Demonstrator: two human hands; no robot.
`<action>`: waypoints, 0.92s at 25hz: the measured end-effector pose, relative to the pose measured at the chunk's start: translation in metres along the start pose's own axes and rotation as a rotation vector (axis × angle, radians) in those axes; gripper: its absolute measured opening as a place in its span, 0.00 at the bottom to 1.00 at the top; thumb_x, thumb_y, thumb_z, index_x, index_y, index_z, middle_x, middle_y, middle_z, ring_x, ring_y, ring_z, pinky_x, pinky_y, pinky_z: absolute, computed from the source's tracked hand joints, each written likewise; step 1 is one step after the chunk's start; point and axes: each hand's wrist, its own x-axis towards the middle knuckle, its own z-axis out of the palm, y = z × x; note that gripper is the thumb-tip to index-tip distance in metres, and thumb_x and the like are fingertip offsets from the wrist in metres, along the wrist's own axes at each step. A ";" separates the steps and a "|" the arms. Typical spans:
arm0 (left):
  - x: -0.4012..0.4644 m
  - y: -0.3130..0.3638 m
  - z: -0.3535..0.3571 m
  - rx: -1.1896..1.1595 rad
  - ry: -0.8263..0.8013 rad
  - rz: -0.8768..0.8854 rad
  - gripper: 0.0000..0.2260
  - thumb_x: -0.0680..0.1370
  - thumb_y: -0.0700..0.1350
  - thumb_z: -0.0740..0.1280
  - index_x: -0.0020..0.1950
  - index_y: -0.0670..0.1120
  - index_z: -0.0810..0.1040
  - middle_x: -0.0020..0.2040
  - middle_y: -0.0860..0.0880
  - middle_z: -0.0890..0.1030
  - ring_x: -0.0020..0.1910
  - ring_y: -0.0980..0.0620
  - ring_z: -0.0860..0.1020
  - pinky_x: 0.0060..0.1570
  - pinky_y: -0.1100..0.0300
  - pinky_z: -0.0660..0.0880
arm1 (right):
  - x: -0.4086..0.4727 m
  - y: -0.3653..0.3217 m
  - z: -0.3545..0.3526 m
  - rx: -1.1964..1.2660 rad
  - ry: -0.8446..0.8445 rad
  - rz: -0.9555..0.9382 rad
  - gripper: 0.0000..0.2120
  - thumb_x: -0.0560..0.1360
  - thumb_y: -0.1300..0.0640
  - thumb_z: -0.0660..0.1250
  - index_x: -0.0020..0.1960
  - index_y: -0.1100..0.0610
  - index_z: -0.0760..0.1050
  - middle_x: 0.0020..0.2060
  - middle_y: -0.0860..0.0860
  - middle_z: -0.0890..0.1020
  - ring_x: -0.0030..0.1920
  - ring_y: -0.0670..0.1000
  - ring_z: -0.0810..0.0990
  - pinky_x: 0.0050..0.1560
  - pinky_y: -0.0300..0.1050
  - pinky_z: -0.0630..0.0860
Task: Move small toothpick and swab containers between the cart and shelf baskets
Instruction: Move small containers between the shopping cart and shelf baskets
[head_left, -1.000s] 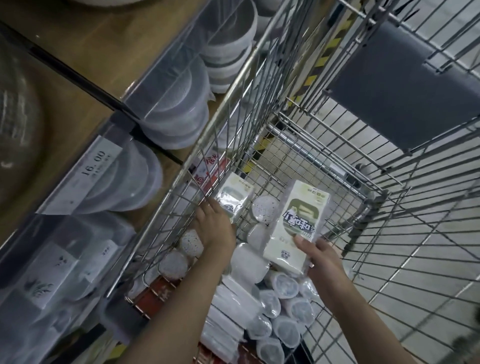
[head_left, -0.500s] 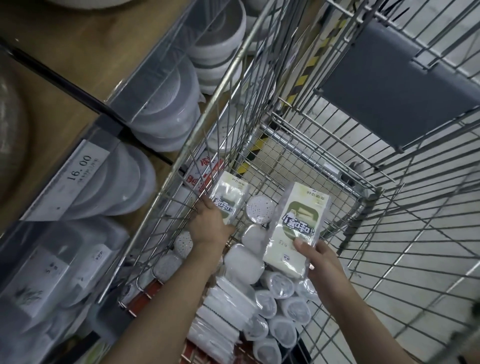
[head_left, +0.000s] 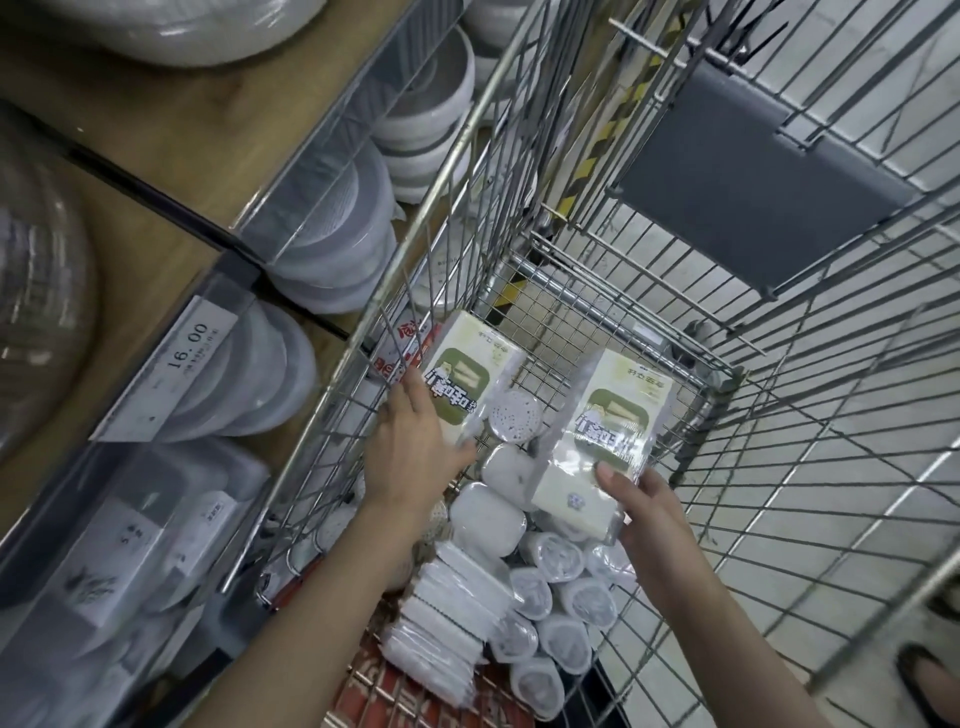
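- Left hand (head_left: 410, 457): palm and fingertips hidden behind own back, under left pack (head_left: 465, 382).
- Right pack (head_left: 602, 441): lower corner covered by right hand (head_left: 641, 506); print too blurred to read.
- Price tag (head_left: 166, 371): small text under "16.00" illegible.
- Shelf boxes (head_left: 119, 551): labels blurred behind clear front.
- Wrapped round containers (head_left: 553, 613): contents indistinct; lower ones under forearms.
- Dark shoe (head_left: 930, 675): cut off by right edge.

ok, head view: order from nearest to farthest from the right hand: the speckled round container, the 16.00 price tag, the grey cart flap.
1. Speckled round container: in the cart, just left of the right hand.
2. 16.00 price tag: on the shelf edge, far left.
3. Grey cart flap: top of the cart, up and away.

The last two are close; the order is tentative.
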 end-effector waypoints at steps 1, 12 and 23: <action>-0.005 0.001 -0.009 -0.015 0.019 0.031 0.46 0.71 0.63 0.68 0.76 0.40 0.49 0.68 0.40 0.67 0.60 0.45 0.74 0.50 0.56 0.75 | -0.004 -0.003 0.001 0.012 0.013 -0.011 0.37 0.56 0.44 0.79 0.61 0.54 0.73 0.54 0.54 0.83 0.53 0.55 0.83 0.61 0.61 0.74; -0.117 0.030 -0.164 -0.728 -0.033 0.143 0.46 0.64 0.61 0.74 0.76 0.51 0.57 0.71 0.51 0.68 0.69 0.50 0.68 0.67 0.47 0.68 | -0.144 -0.065 -0.001 0.183 0.044 -0.231 0.32 0.61 0.57 0.73 0.64 0.55 0.67 0.48 0.53 0.85 0.47 0.55 0.85 0.40 0.51 0.81; -0.308 -0.001 -0.230 -1.332 -0.073 0.070 0.52 0.51 0.71 0.74 0.71 0.52 0.67 0.60 0.54 0.80 0.59 0.52 0.78 0.62 0.45 0.73 | -0.303 -0.102 0.002 -0.028 -0.381 -0.412 0.36 0.53 0.53 0.77 0.60 0.54 0.73 0.49 0.56 0.85 0.44 0.57 0.85 0.38 0.52 0.81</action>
